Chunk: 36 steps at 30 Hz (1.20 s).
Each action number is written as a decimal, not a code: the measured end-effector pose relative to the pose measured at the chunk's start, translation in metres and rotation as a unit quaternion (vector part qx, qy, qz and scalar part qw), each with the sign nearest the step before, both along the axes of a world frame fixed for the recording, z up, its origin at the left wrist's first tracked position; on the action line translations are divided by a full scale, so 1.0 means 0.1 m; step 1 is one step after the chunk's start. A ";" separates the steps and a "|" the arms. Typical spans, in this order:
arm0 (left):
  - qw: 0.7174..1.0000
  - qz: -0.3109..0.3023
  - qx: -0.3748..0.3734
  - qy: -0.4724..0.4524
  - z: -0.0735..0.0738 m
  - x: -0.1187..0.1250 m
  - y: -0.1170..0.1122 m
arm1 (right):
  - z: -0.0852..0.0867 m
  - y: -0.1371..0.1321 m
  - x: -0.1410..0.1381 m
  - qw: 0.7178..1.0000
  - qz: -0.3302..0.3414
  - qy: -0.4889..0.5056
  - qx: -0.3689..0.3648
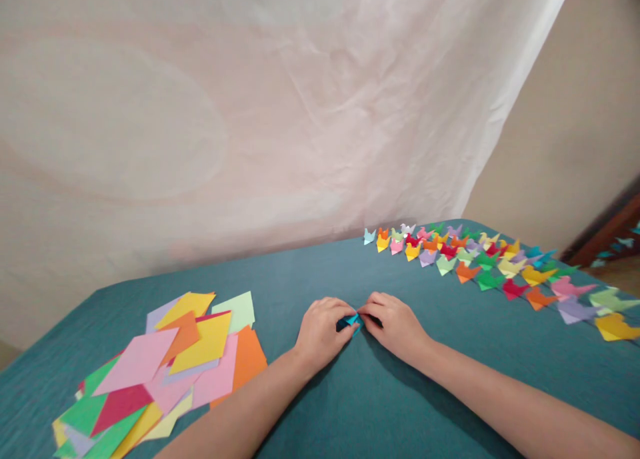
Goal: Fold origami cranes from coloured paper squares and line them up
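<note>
A small blue folded paper [353, 320] is between my two hands at the middle of the table, mostly covered by my fingers. My left hand [325, 326] grips its left side, with the thumb below and the fingers above. On the other side, my right hand [391, 320] pinches the paper's right edge between thumb and fingertips. Both hands rest low, close to the tabletop. The paper's full shape is hidden.
Loose square sheets of coloured paper [137, 358] lie in a heap on the left. Rows of folded paper birds [467, 272] stand along the right side. The teal table [310, 272] reaches back to a pale hanging cloth [280, 146].
</note>
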<state>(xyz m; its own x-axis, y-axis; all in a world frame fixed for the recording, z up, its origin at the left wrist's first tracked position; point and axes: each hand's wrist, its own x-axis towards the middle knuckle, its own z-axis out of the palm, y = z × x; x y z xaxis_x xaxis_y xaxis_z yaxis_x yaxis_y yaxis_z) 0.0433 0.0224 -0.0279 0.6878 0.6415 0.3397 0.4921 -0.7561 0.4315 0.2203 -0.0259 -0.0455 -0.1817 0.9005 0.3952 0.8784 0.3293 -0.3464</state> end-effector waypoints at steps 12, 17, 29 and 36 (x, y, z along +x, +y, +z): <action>0.999 -0.023 0.036 0.031 0.01 -0.02 -0.04 | 0.00 0.00 0.03 0.997 -0.006 0.068 -0.020; 0.997 -0.036 0.051 0.049 0.02 -0.02 -0.06 | 0.01 -0.02 0.04 0.998 0.019 0.059 -0.005; 0.997 -0.035 0.051 0.054 0.02 -0.04 -0.08 | 0.01 -0.04 0.06 0.998 0.056 0.020 0.011; 0.995 -0.044 0.070 0.059 -0.02 -0.04 -0.07 | 0.00 -0.03 0.06 0.998 0.057 0.010 0.020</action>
<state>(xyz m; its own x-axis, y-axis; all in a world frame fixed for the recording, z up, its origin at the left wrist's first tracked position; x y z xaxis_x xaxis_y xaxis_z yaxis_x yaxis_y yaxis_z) 0.0394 0.0153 -0.0294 0.7798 0.5285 0.3356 0.4613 -0.8475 0.2626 0.2263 -0.0293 -0.0459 -0.2732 0.8584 0.4342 0.8280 0.4396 -0.3481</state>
